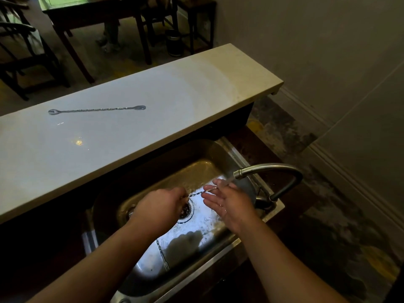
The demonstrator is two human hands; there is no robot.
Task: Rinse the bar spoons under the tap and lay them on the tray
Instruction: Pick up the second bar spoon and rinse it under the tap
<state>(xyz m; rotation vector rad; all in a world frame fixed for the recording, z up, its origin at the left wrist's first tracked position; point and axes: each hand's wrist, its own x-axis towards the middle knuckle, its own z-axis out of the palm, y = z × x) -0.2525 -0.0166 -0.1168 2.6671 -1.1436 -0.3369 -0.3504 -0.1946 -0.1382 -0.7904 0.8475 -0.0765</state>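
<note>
Steel sink (pixel 276 209): loose bar spoon (pixel 162 254) on its floor beside my left forearm. Held bar spoon (pixel 197 193) runs between my hands above the drain (pixel 185 209). Left hand (pixel 161 204) curls round one end. Right hand (pixel 227 203) lies flat, fingers straight, touching the other end under the tap (pixel 269 168). Third bar spoon (pixel 96 109) is on the counter (pixel 175 88).

I can't read any txt, label, brand or no. from here: nothing legible on the counter (pixel 196 88), the bar spoon (pixel 97 109) lying on it, the sink (pixel 232 150) or the tap (pixel 273 167). Pic's too dim for fine marks.
</note>
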